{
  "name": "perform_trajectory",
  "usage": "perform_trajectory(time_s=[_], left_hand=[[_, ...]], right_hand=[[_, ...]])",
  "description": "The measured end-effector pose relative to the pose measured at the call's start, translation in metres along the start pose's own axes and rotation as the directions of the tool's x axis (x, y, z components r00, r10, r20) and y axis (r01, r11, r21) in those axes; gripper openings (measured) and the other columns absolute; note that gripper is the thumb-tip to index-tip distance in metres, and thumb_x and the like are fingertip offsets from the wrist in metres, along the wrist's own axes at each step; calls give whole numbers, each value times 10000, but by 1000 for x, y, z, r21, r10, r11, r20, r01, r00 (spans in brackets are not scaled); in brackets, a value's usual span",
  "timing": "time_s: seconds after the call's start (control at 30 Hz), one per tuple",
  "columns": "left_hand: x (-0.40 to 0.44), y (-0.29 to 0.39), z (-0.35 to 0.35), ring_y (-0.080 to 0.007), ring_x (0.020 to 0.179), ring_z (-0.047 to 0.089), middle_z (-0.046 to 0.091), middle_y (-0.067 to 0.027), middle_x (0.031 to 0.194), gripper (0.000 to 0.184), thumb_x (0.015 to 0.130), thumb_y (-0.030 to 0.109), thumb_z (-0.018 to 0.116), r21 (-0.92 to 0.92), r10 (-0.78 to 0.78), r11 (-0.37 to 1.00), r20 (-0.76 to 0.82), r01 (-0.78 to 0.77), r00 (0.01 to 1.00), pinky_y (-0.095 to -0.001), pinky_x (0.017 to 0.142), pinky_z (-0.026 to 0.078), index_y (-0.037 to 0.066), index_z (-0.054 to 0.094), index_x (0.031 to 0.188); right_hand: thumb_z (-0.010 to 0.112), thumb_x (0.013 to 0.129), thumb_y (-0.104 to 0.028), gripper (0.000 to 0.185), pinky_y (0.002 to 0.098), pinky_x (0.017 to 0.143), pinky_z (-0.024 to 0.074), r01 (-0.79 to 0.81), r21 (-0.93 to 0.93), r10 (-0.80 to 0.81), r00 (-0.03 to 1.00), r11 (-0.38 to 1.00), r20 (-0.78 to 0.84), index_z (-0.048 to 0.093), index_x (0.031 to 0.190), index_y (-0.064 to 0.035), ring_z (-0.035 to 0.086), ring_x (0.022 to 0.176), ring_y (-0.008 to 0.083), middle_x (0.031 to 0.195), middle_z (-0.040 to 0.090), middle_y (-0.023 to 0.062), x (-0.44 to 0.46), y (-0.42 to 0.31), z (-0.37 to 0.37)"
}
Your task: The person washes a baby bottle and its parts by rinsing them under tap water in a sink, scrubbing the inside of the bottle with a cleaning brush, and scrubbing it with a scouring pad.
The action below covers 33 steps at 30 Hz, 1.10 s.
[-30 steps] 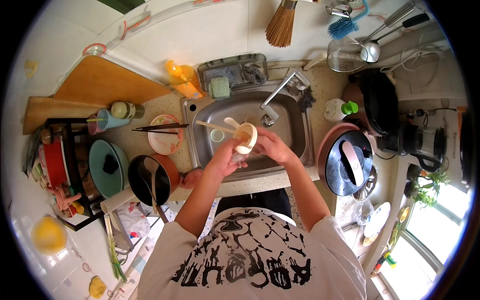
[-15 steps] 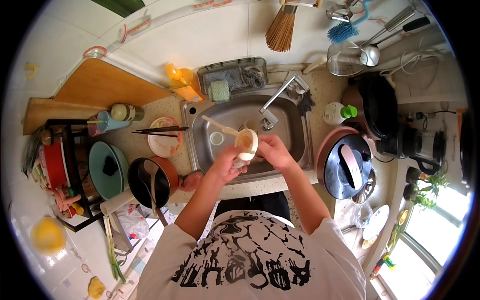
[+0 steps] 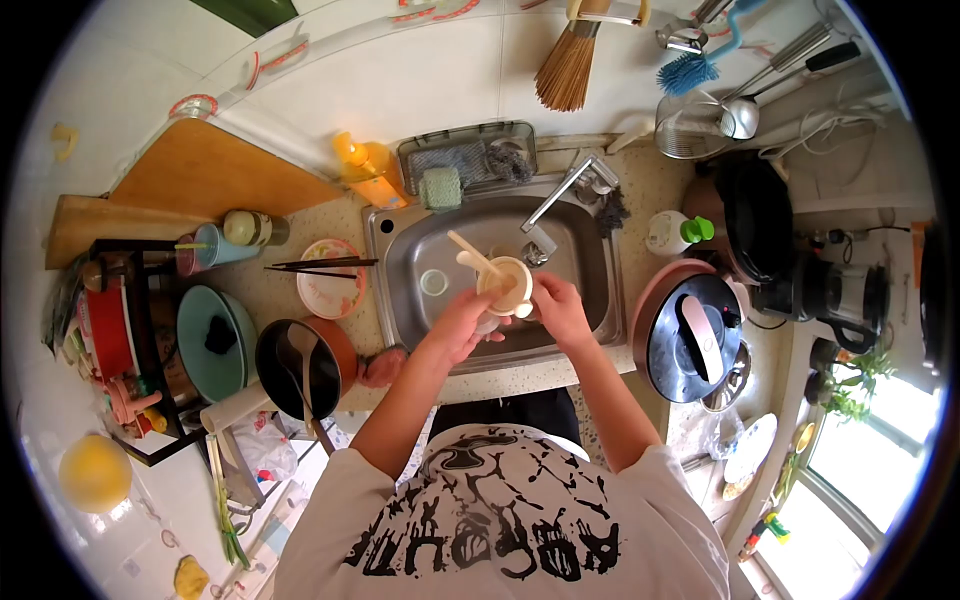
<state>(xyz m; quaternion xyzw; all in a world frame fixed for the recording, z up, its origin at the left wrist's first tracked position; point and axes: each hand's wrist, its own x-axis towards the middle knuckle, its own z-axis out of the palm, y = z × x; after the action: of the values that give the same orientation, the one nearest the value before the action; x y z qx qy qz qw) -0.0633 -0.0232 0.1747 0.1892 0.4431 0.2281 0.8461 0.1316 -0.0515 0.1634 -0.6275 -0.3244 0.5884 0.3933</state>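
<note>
Over the near part of the metal sink [image 3: 410,262], my left hand [image 3: 464,328] is wrapped round a small cream-coloured cup [image 3: 516,283]. Its mouth is turned up towards me, and a pale tab or handle sticks out at its near rim. Two light, flat-ended sticks or spoon handles [image 3: 466,243] reach out of the cup towards the back left. My right hand [image 3: 562,310] has its fingers closed at the cup's right rim; its fingertips are partly hidden. A clear round thing, hard to make out, shows beneath my left fingers.
Behind the cup stands the faucet [image 3: 560,195]. An orange pump bottle [image 3: 368,172] and a sponge [image 3: 440,187] are at the back. To the left are a pot [image 3: 335,350], chopsticks [image 3: 320,264] on a bowl [image 3: 330,295]; to the right, a pressure cooker [image 3: 685,335].
The cup has turned from nearly edge-on to mouth-up and shifted slightly right. The sticks have swung to the right with it. My right hand has moved slightly, staying at the rim.
</note>
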Motion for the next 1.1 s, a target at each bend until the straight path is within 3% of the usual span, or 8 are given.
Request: perform_trajectory(time_s=[0.13,0.23,0.27,0.67,0.73,0.93,1.0,1.1], left_hand=[[-2,11,9,-124,786,677,712,-46,957,271,995,318,593,37,61,998,-150,-56,987,-302,583,569,82,640,1120],[-1,8,7,-137,776,679,694,-44,962,326,977,331,620,45,107,994,-177,-100,978,-293,584,581,57,654,1150],[0,6,8,-131,751,674,692,-45,944,319,973,327,629,37,115,993,-199,-110,973,-290,570,578,52,662,1132],[6,-8,8,-88,469,539,643,-27,729,289,956,293,667,177,210,971,-296,-162,932,-229,409,434,10,699,1002],[5,-7,8,-84,455,525,638,-25,723,274,955,270,666,230,228,959,-297,-162,927,-222,399,405,1,697,998],[3,-11,15,-82,662,620,684,-50,838,252,967,197,659,579,362,805,-311,-126,879,-241,568,492,-18,657,1099],[4,-18,17,-84,781,633,692,-59,941,280,969,165,661,400,478,839,-216,-369,852,-249,663,510,-15,614,1178],[8,-23,10,-88,905,637,682,-64,1057,335,970,122,659,296,539,823,-140,-484,831,-249,761,519,-13,557,1259]], right_hand=[[577,886,-79,364,273,685,476,41,112,-40,999,993,-11,619,1244,-29,594,799,120,946,661,24,-19,4,-4],[622,888,-92,459,287,835,484,262,147,-271,961,954,47,556,1338,-33,613,1027,152,1164,653,65,-29,-3,12],[648,894,-112,462,303,938,458,187,186,-208,973,965,102,559,1339,-25,585,1145,175,1250,630,99,-29,7,12],[667,931,-62,298,244,820,495,190,19,-186,974,982,-130,570,1208,-11,615,944,88,1058,658,36,-21,6,42],[690,896,-110,302,292,836,503,173,43,-165,975,984,-152,598,1164,-6,629,946,141,1029,665,78,-21,6,42],[713,889,-135,310,281,819,509,123,193,-87,979,974,-184,621,1159,-12,614,944,111,1015,665,56,-19,-1,42],[719,887,-131,317,278,818,511,145,216,-109,979,966,-170,622,1166,-14,613,942,105,1020,668,51,-19,-3,40],[722,883,-123,325,281,823,516,174,249,-142,980,953,-143,623,1173,-17,621,942,110,1027,677,56,-19,0,35]])
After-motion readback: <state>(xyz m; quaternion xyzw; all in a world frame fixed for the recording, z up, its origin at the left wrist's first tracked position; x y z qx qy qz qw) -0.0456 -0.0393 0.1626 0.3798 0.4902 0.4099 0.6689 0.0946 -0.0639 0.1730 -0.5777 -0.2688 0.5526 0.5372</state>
